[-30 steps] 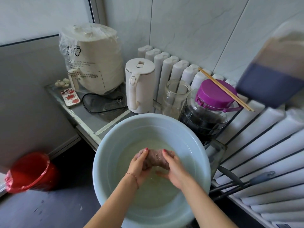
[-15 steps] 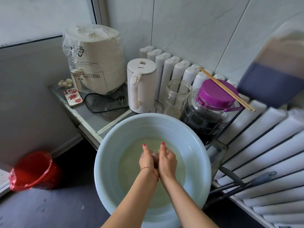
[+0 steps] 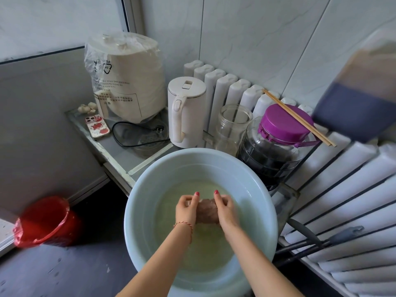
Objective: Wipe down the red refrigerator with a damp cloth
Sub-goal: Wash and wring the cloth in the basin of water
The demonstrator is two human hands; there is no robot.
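A wet pinkish-brown cloth (image 3: 206,212) is bunched between both hands over the water in a pale blue basin (image 3: 150,179). My left hand (image 3: 186,209) grips the cloth's left end with curled fingers. My right hand (image 3: 227,210) grips its right end the same way. The cloth sits just above or at the water surface. No red refrigerator is in view.
Behind the basin stand a white kettle (image 3: 186,112), an empty glass jar (image 3: 232,125), a dark jar with a purple lid (image 3: 282,123) carrying chopsticks (image 3: 300,118), and a bagged white cooker (image 3: 126,80). A phone (image 3: 97,127) lies on the ledge. A red bucket (image 3: 42,221) stands on the floor at left.
The hands were pressed together over the cloth half a second ago; now they have drawn apart, and the bunched cloth shows between them.
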